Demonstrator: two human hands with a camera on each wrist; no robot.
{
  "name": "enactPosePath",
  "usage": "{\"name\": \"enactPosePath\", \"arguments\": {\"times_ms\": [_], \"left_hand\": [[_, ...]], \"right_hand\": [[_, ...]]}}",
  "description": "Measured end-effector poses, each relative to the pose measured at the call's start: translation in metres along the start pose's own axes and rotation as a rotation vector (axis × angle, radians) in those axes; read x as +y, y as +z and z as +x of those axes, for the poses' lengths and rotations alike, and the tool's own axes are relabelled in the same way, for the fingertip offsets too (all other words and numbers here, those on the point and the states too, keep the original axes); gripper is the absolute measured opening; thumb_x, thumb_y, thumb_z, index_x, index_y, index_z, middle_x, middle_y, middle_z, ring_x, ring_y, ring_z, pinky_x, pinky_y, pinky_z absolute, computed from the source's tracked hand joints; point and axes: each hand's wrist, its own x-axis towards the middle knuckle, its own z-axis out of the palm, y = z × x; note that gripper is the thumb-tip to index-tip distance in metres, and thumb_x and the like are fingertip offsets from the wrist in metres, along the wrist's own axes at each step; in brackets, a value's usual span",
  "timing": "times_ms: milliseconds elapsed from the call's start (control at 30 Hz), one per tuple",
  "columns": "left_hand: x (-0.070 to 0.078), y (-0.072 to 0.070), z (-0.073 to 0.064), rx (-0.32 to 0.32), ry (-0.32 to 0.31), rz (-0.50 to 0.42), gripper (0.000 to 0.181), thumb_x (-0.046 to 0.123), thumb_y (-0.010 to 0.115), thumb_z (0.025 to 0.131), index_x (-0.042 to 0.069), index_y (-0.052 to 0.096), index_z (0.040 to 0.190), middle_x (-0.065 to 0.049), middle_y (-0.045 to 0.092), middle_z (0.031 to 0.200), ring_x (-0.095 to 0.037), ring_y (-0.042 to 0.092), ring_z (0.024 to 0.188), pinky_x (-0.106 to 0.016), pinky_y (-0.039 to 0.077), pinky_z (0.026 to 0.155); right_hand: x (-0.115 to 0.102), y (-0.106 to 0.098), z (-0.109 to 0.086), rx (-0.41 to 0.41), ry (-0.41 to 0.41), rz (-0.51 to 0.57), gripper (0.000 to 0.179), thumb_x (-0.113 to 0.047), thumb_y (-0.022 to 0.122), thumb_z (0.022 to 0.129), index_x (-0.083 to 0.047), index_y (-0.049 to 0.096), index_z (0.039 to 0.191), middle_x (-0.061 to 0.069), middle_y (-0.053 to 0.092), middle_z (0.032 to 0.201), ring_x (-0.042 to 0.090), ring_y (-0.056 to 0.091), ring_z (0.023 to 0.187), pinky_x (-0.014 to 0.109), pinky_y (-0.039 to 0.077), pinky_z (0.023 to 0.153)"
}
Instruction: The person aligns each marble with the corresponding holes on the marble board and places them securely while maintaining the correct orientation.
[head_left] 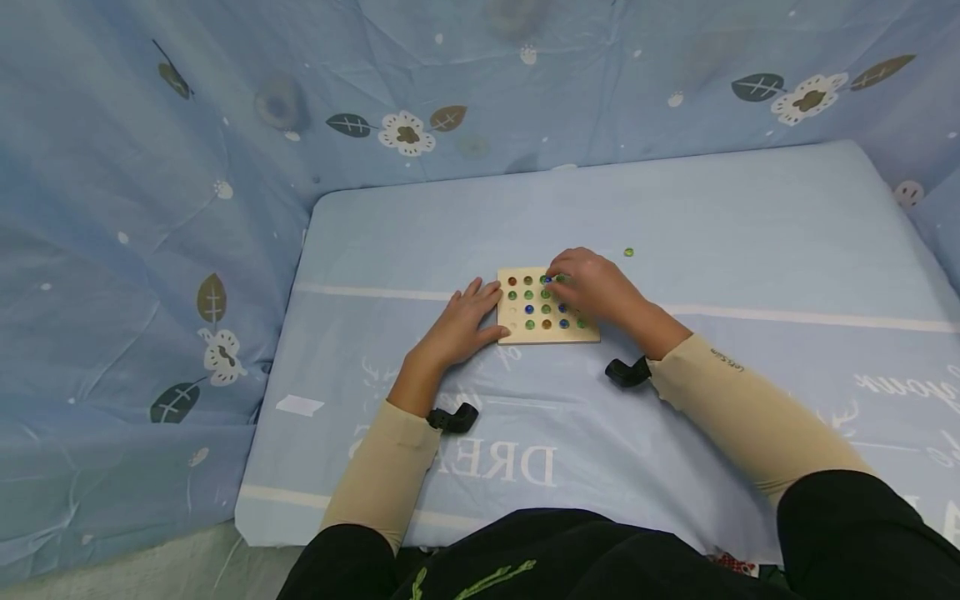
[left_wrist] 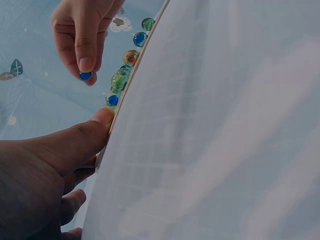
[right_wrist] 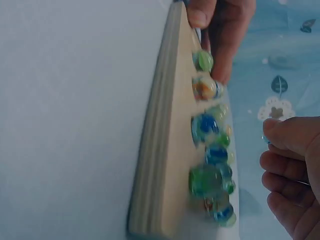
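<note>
A square wooden board lies on the table, with rows of green, blue and amber marbles set in it. My left hand rests at its left side with the fingers spread; the thumb touches the near left corner. Over the far part of the board, my right hand pinches a blue marble between thumb and fingertips. In the left wrist view this marble is held above the row. The right hand hides the board's far right corner. Seen from the right wrist, marbles such as a green one stand proud of the surface.
A loose green marble lies on the cloth beyond my right hand. The table has a pale blue printed cover, and patterned curtains hang behind and to the left. A white paper piece lies at the left.
</note>
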Motion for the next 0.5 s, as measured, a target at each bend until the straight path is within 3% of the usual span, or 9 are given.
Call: {"name": "enactPosePath", "arguments": {"times_ms": [333,500], "left_hand": [[-0.002,-0.001,-0.003,-0.002,0.008,-0.024,0.073,0.050,0.053,0.092,0.017,0.025,0.151,0.003,0.018,0.157,-0.021,0.002,0.147,-0.048,0.009,0.118],[-0.003,0.000,-0.003,-0.009,0.014,-0.035,0.074,0.051,0.052,0.091,0.018,0.024,0.151,0.003,0.016,0.158,-0.020,0.001,0.147,-0.047,0.008,0.118]], "right_hand": [[-0.018,0.023,0.005,-0.059,-0.125,-0.020,0.025,-0.023,0.064,0.091,-0.007,0.069,0.109,0.009,0.062,0.117,0.026,0.053,0.116,0.041,0.045,0.097],[-0.024,0.031,0.005,-0.044,-0.202,-0.056,0.021,-0.020,0.063,0.092,-0.006,0.070,0.105,0.010,0.062,0.114,0.027,0.054,0.113,0.040,0.045,0.097]]}}
